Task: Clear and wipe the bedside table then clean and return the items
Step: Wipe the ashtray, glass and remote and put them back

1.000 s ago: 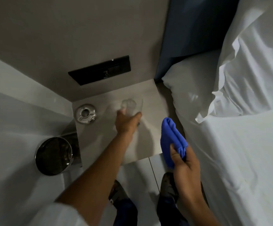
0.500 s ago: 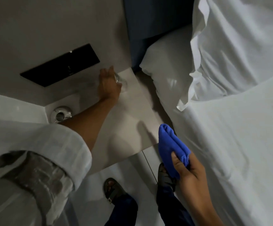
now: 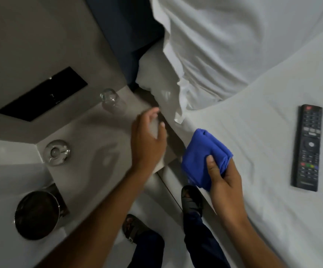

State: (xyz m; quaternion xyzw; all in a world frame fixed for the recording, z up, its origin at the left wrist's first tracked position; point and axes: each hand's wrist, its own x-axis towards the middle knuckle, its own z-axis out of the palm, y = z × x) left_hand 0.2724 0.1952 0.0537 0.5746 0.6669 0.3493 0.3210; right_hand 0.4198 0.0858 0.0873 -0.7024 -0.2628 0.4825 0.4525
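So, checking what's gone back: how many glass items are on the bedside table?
2: a drinking glass at the back by the wall, and an ashtray in the left corner. None seem hidden.

**Colours by the bed**

The folded cloth was bright blue. The long plastic remote was black with red, green and yellow buttons. The crumpled bed sheet was plain white, the tabletop pale grey, the round metal bin dark silver.

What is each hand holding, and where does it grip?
Right hand pinches the folded blue cloth at its lower edge. Left hand holds nothing.
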